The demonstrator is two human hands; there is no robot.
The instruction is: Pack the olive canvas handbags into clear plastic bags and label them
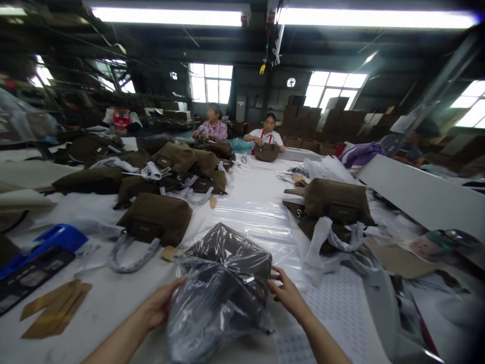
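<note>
A dark olive handbag (231,258) in a clear plastic bag (200,313) lies in front of me on the white table. My left hand (163,303) grips the left side of the plastic, its fingertips partly hidden behind the wrap. On the other side, my right hand (283,290) has its thumb and fingers closed against the wrapped handbag's right edge. The loose plastic bunches toward me, over what looks like the handles. Beyond the handbag lies a stack of flat clear plastic bags (252,222).
Olive handbags with wrapped handles (155,217) pile up at left; another handbag (337,199) sits at right. Brown card strips (56,308) and a blue holder (62,237) lie at left. Co-workers sit across the table, one person (268,136) handling a handbag. A white panel (420,197) slants at right.
</note>
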